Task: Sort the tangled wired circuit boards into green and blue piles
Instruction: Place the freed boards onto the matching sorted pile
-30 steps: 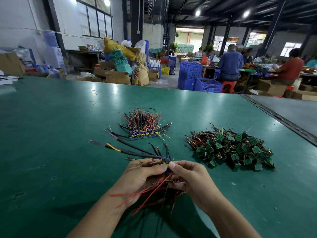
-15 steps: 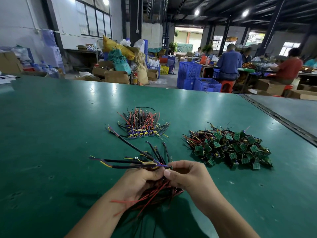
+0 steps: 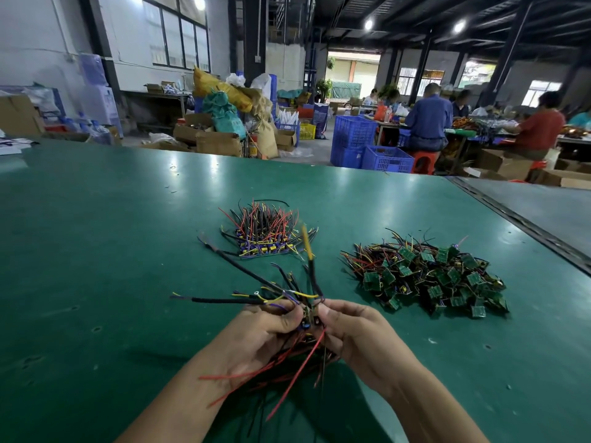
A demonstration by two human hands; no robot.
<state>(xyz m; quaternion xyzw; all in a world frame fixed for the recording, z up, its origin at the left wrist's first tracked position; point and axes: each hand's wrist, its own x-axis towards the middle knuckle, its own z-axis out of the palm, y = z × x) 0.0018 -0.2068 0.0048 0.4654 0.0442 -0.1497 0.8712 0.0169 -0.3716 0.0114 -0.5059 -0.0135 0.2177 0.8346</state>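
Note:
A tangled bunch of wired circuit boards [image 3: 287, 302] sits between my hands near the table's front, with black, yellow, purple and red wires sticking out. My left hand [image 3: 256, 337] grips the bunch from the left. My right hand [image 3: 355, 334] pinches a small board at its top, thumb against fingers. Farther back, in the middle, lies a neat pile of blue boards [image 3: 263, 233] with red and black wires standing up. To the right spreads a pile of green boards [image 3: 431, 278].
The green table [image 3: 96, 251] stretches wide to the left and back. A dark seam [image 3: 518, 225] runs along its right side, beside a grey table. Blue crates [image 3: 371, 148], boxes and seated people are beyond the far edge.
The bunch has risen slightly and its wires have swung; a yellow-tipped wire now points up. My hands have parted a little, showing small boards between thumbs.

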